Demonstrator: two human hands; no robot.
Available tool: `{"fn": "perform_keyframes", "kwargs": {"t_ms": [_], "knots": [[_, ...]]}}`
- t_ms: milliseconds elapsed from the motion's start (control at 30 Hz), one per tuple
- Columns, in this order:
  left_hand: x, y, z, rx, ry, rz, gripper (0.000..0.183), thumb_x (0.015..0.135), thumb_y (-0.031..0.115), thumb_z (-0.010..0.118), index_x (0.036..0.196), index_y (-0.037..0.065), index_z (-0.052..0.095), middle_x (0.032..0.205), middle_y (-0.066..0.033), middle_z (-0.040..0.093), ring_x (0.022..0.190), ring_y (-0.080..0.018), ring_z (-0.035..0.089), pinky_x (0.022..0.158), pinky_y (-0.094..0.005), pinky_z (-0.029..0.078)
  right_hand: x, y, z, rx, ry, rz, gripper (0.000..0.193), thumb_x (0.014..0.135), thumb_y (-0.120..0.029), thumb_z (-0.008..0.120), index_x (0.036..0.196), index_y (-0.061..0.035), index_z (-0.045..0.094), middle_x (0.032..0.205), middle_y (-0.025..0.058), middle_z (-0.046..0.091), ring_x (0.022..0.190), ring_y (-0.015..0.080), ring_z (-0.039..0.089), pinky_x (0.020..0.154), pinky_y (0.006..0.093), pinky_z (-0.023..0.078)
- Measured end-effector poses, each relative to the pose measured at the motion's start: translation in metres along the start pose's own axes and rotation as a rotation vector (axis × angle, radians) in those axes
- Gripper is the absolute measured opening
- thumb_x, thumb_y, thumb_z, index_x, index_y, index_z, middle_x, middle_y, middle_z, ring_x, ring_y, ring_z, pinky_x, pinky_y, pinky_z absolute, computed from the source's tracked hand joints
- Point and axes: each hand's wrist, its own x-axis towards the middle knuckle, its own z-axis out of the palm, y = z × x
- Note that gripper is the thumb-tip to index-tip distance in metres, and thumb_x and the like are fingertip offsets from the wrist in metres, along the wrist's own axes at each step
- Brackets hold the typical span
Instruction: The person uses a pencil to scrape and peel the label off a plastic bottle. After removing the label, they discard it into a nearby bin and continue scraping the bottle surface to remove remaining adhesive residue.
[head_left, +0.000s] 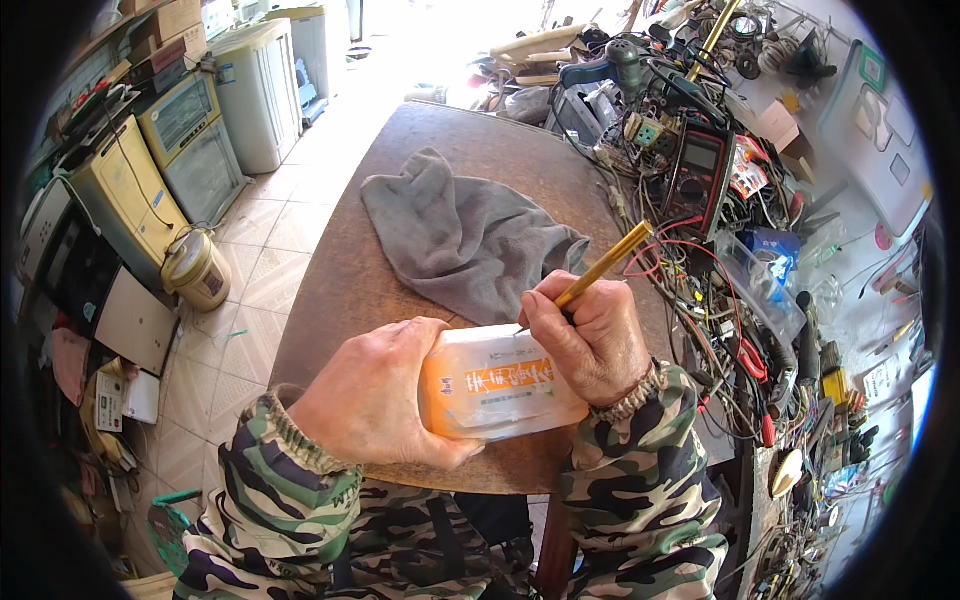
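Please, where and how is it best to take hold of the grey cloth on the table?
I would pinch the far-left end of the grey cloth, coming from above and the left. It looks loosely bunched there, with folds to grasp, while its near-right side appears close to the right hand.

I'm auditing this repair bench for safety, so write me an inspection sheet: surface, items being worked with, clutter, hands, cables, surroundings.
Surface: brown table, scuffed; a crumpled gray cloth lies on it.
Items: orange-and-white package and gold pen-like tool, both in hand.
Clutter: heaped along the right side, including a multimeter and red-handled pliers.
Hands: left hand grips the package's left end; right hand holds the tool at its upper edge, tip contact unclear.
Cables: tangled cables among the clutter.
Surroundings: tiled floor, lidded bucket and boxy white cabinet at left.
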Motion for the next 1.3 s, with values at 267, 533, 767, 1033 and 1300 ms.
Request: {"fn": "perform_keyframes", "kwargs": {"t_ms": [267, 533, 767, 1033, 1300], "knots": [[0.002, 0.001, 0.0, -0.039, -0.02, -0.002, 0.08, 0.064, 0.042, 0.095, 0.122, -0.003, 0.061, 0.105, -0.021, 0.07, 0.101, -0.0376, 0.073, 0.091, -0.0437, 0.058, -0.01, 0.019, -0.021, 0.066, 0.092, 0.07, 0.026, 0.105, -0.013, 0.063, 0.084, 0.0025, 0.067, 0.068, 0.0054, 0.063, 0.063, 0.0135, 0.059, 0.061, 0.0328, 0.048], [0.001, 0.004, -0.001, 0.025, -0.024, -0.006, 0.09, 0.059, 0.04, 0.098, 0.127, -0.006, 0.06, 0.11, -0.022, 0.07, 0.103, -0.0368, 0.072, 0.094, -0.041, 0.058, -0.014, -0.004, -0.011, 0.318, 0.218, 0.08, 0.028, 0.108, -0.015, 0.061, 0.089, 0.0012, 0.071, 0.071, -0.0032, 0.06, 0.064, 0.0033, 0.051, 0.06, 0.0227, 0.042], [-0.001, 0.002, 0.001, 0.055, -0.011, 0.012, 0.098, 0.059, 0.044, 0.098, 0.13, -0.011, 0.058, 0.116, -0.0262, 0.069, 0.108, -0.0393, 0.071, 0.098, -0.0423, 0.057, -0.007, -0.011, 0.007, 0.123, 0.085, 0.053, 0.022, 0.104, -0.013, 0.067, 0.088, 0.0022, 0.07, 0.068, 0.0064, 0.062, 0.062, 0.0121, 0.059, 0.061, 0.0309, 0.049], [-0.002, 0.001, 0.003, 0.063, 0.0, 0.019, 0.101, 0.061, 0.046, 0.098, 0.13, -0.013, 0.056, 0.116, -0.0287, 0.068, 0.108, -0.0406, 0.071, 0.1, -0.0426, 0.057, -0.004, -0.009, 0.009, 0.036, 0.021, 0.009, 0.023, 0.104, -0.015, 0.068, 0.088, 0.0015, 0.07, 0.068, 0.0107, 0.064, 0.06, 0.0211, 0.063, 0.06, 0.0346, 0.05], [-0.003, 0.002, 0.001, 0.08, -0.011, 0.023, 0.101, 0.062, 0.047, 0.097, 0.132, -0.012, 0.056, 0.114, -0.0277, 0.069, 0.106, -0.039, 0.072, 0.098, -0.0422, 0.058, -0.002, -0.006, 0.01, 0.022, 0.004, -0.019, 0.022, 0.104, -0.016, 0.068, 0.089, 0.0005, 0.07, 0.069, 0.013, 0.064, 0.061, 0.0265, 0.066, 0.06, 0.0369, 0.05]]}}
